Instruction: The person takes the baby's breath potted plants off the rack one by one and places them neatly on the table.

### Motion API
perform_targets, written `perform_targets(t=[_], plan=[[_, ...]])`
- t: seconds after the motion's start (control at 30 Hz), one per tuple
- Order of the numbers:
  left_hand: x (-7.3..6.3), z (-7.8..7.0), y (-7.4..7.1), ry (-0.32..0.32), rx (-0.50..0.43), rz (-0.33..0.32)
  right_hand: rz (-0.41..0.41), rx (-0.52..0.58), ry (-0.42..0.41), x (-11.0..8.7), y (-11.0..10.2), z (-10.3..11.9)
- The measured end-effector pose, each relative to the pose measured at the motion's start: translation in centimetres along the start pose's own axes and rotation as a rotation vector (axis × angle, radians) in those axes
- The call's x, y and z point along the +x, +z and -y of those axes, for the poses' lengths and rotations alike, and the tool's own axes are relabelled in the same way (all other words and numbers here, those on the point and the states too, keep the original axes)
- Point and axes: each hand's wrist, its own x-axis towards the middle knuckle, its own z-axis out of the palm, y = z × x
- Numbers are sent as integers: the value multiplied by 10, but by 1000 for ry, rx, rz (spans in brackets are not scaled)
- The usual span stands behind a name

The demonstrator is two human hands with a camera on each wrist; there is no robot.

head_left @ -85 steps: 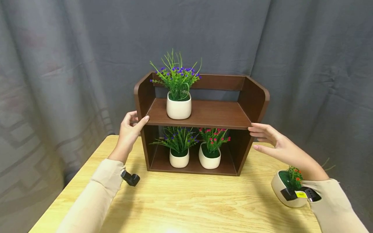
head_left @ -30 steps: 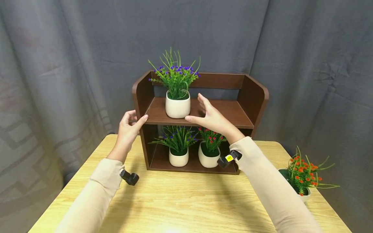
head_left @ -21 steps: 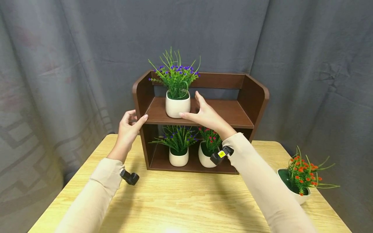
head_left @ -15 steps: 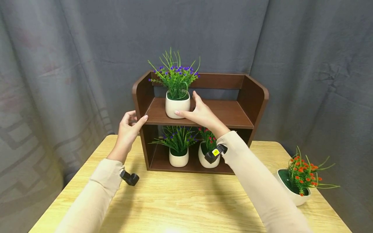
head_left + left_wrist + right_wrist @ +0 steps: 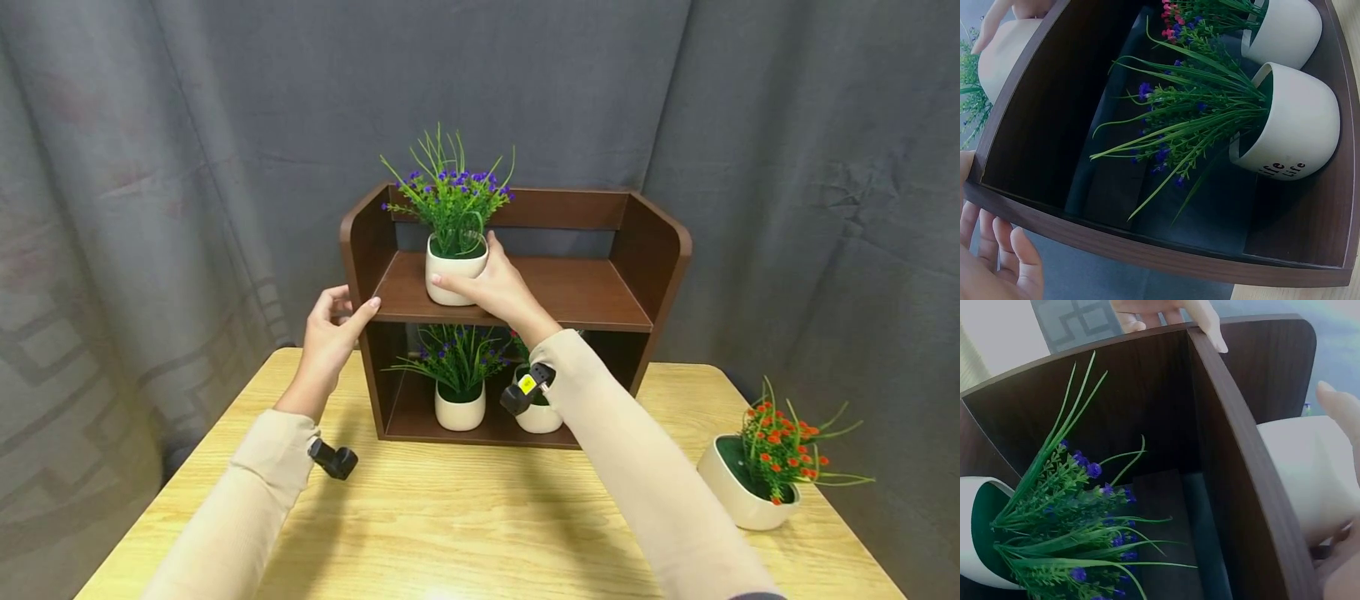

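A two-tier dark brown wooden shelf (image 5: pixel 585 287) stands on the table. My left hand (image 5: pixel 328 333) grips its left side panel, thumb on the front edge of the upper board and fingers behind the panel. On that upper board, at the left, sits a white flowerpot (image 5: pixel 444 265) of purple flowers and long grass. My right hand (image 5: pixel 498 287) holds this pot from the right, thumb across its front and fingers round the back. In the right wrist view the pot (image 5: pixel 1307 469) lies between thumb and fingers.
Below, a purple-flowered pot (image 5: pixel 460 412) and a red-flowered pot (image 5: pixel 538 419) stand on the lower board, the latter partly covered by my right wrist camera. An orange-flowered pot (image 5: pixel 750 496) stands on the wooden table (image 5: pixel 450 517) at the right. Grey curtains (image 5: pixel 570 92) hang behind.
My right hand has left the shelf's right side, come left to the upper flowerpot and closed round it. The left hand keeps its grip on the side panel.
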Motion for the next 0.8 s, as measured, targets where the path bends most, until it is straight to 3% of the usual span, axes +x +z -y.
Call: perform_targets(t=[0.37,0.8], plan=[[-1,1,1,-5,-15,-6,-39,-23,40,3,6,-3],[2,2,0,-13,-15,-8,-64,-23,26,3,8,-5]])
